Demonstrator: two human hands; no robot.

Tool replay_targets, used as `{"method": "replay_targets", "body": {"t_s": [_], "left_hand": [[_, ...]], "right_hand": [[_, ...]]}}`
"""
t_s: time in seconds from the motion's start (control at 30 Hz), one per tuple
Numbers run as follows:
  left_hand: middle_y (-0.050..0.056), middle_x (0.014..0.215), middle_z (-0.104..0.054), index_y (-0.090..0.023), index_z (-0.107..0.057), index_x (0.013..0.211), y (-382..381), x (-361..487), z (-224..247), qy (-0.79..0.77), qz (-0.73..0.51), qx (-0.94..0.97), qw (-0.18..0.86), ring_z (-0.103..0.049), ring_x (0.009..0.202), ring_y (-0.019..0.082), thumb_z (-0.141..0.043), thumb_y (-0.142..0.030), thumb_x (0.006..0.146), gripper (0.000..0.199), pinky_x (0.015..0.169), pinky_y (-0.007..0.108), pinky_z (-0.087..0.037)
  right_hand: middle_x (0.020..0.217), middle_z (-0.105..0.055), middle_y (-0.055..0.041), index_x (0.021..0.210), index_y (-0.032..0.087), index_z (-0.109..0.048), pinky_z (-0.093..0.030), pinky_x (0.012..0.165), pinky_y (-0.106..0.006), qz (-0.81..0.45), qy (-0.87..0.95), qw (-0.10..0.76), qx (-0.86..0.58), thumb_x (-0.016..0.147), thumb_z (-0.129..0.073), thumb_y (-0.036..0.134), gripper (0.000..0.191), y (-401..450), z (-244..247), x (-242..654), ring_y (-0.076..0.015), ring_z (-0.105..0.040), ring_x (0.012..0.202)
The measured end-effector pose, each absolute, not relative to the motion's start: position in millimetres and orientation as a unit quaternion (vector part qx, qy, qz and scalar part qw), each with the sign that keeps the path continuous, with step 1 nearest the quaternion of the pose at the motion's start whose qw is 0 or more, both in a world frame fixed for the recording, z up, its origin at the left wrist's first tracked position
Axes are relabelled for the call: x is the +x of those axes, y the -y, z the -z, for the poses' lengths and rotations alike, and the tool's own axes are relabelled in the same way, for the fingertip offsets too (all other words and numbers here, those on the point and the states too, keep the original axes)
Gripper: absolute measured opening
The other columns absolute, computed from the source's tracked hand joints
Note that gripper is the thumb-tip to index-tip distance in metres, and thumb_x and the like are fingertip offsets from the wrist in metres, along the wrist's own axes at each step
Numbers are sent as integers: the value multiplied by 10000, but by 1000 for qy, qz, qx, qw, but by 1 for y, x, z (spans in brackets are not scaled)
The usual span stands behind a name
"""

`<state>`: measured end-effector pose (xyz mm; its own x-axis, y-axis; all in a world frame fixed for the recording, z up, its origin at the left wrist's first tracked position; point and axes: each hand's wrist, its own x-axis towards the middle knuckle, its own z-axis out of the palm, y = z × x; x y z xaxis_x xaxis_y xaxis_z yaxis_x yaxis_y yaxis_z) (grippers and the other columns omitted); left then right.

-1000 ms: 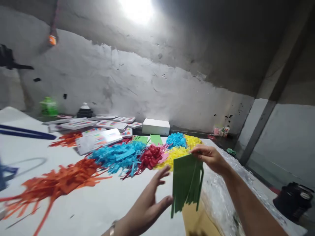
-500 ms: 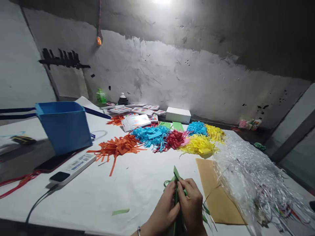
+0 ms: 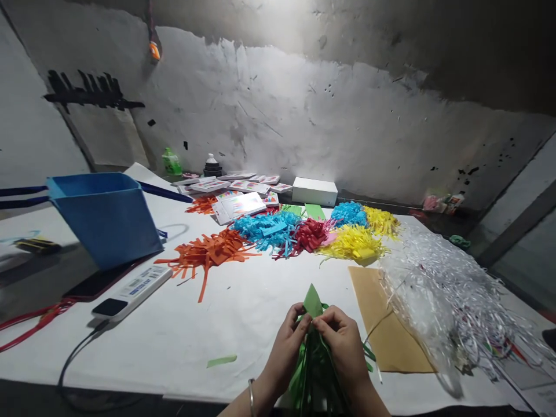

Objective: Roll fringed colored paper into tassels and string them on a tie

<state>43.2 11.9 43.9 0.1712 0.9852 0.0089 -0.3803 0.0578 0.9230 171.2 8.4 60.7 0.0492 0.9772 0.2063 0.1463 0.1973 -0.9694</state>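
Green fringed paper (image 3: 312, 302) rises to a flat point between my hands, and its strips hang down below them at the near edge of the table. My left hand (image 3: 290, 341) pinches it from the left, with a bangle on that wrist. From the right, my right hand (image 3: 341, 339) pinches the same paper, its fingertips close to the left thumb. A loose green strip (image 3: 221, 361) lies on the white table covering (image 3: 182, 353) to the left. Beyond are fringed bundles in orange (image 3: 212, 249), blue (image 3: 269, 230), red (image 3: 310, 234) and yellow (image 3: 354, 243).
At the left stand a blue box (image 3: 106, 223), a white power bank (image 3: 132, 292) with a cable, and red cords (image 3: 39, 318). Brown card (image 3: 388, 324) and clear plastic strips (image 3: 452, 289) lie right. Flat packs (image 3: 238, 207) and a white box (image 3: 315, 191) sit behind.
The green paper's tip has turned to show a broader flat face, and more strips hang below my hands. My fingers have shifted around it. The camera view has tilted slightly down.
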Motion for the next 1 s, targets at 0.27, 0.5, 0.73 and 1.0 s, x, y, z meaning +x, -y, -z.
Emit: {"method": "replay_targets", "body": {"t_s": [0.27,0.5,0.73,1.0], "left_hand": [[28,987,-703,-216,-637,1005,-11,43,-39,-368,-541,464,596,-625,888,198,-603,-447,907,253,834,290,-483],[56,1034,-690,-217,-656,1033,-7,42,-38,-360,-540,556,520,-627,941,219,-581,-369,930,198,870,321,-489],[65,979,-635,-201,-624,1026,-5,42,-33,-367,-527,593,485,-594,900,220,-597,-377,916,210,805,322,-493],[29,895,-676,-232,-511,1058,-2,49,-35,-358,-519,486,606,-644,853,219,-724,-458,813,395,806,323,-475]], "right_hand": [[784,-638,-22,813,189,-660,-472,686,-273,-397,560,519,-509,790,-719,400,220,-8,-69,172,-180,-587,732],[794,-644,-27,815,206,-678,-471,667,-262,-196,648,513,-528,923,-549,275,182,0,-69,169,-179,-614,745],[839,-639,-21,878,220,-696,-492,707,-238,-155,664,524,-510,941,-498,182,211,4,-67,167,-158,-635,773],[766,-601,-15,701,209,-644,-459,701,-263,-284,558,592,-506,860,-599,222,166,5,-64,167,-175,-589,758]]}}
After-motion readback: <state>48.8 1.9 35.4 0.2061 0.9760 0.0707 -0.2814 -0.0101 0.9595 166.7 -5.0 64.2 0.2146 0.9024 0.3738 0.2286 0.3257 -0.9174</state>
